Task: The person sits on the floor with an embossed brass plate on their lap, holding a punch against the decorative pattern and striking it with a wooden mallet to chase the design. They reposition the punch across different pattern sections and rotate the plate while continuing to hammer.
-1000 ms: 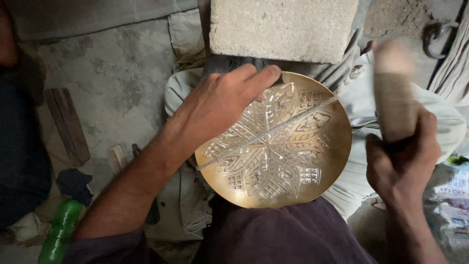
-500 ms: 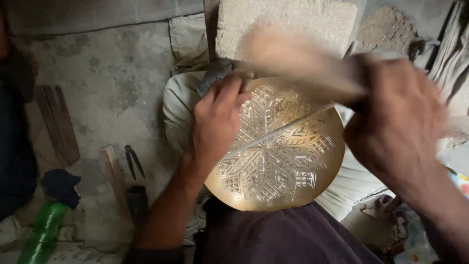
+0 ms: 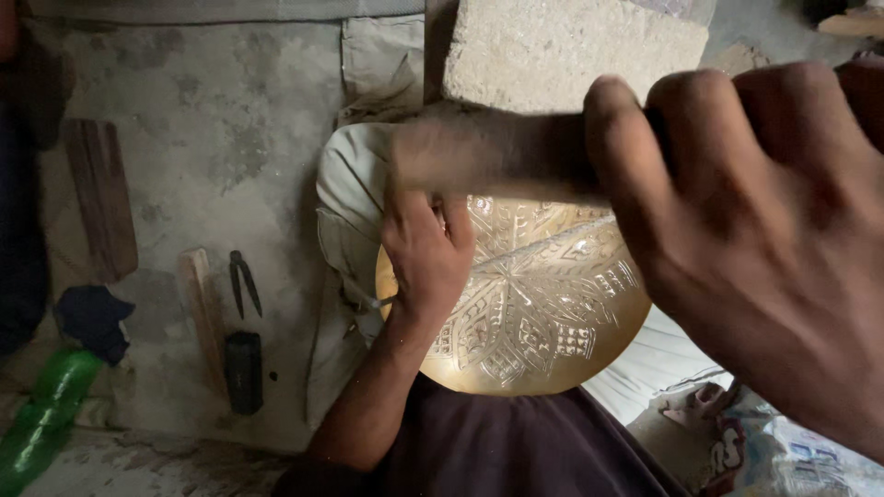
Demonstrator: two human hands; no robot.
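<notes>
A rough grey concrete floor (image 3: 212, 138), stained and cracked, fills the left half of the frame. A pale stone block (image 3: 562, 51) sits at the top centre. At the left lie 2 wooden sticks (image 3: 101, 198), and a green plastic bottle (image 3: 41, 419) rests in the lower left corner. The light is dim and even.

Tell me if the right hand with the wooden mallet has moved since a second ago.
Yes. The right hand swung the wooden mallet from beside the brass plate up and left, toward the stone block.

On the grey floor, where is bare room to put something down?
Bare floor lies between the wooden strip and the stone block. Lower left is crowded: green bottle, dark cloth, wooden stick, black tools.
</notes>
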